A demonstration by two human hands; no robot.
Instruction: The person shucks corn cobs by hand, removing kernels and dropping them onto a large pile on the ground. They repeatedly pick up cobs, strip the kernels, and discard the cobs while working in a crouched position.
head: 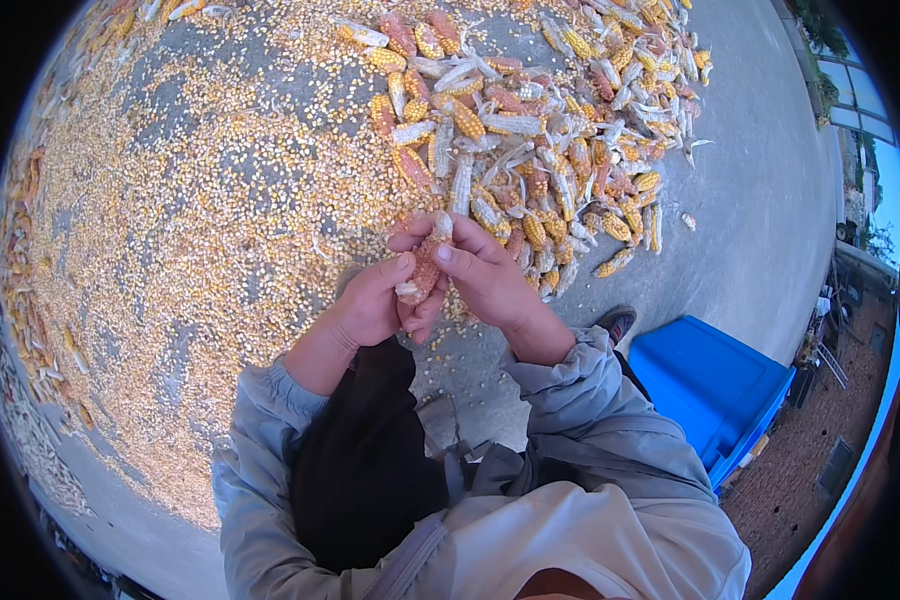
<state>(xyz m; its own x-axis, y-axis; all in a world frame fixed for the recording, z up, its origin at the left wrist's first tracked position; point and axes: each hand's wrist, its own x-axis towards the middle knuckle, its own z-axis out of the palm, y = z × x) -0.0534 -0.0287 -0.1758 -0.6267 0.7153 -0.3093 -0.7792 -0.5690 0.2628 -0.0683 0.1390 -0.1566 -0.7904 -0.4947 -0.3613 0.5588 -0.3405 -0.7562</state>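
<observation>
A reddish corn cob (424, 271), apparently bare of kernels on the side I see, is held slantwise between my two hands in front of my knees. My left hand (381, 294) grips its lower left side, the thumb against the cob and the fingers beneath. From the right, my right hand (487, 271) holds the upper part with its thumb pressed on the surface. The cob's pale tip points away from me. Just beyond my hands lies a heap of corn ears (540, 172), some yellow, some partly stripped, several with dry husks.
Loose corn kernels (217, 247) cover the concrete floor in front and to the left. A blue plastic container (709, 386) stands by my right side, near my shoe (617, 322). More cobs (26, 300) lie along the far left. A brick surface (817, 442) shows at the right rim.
</observation>
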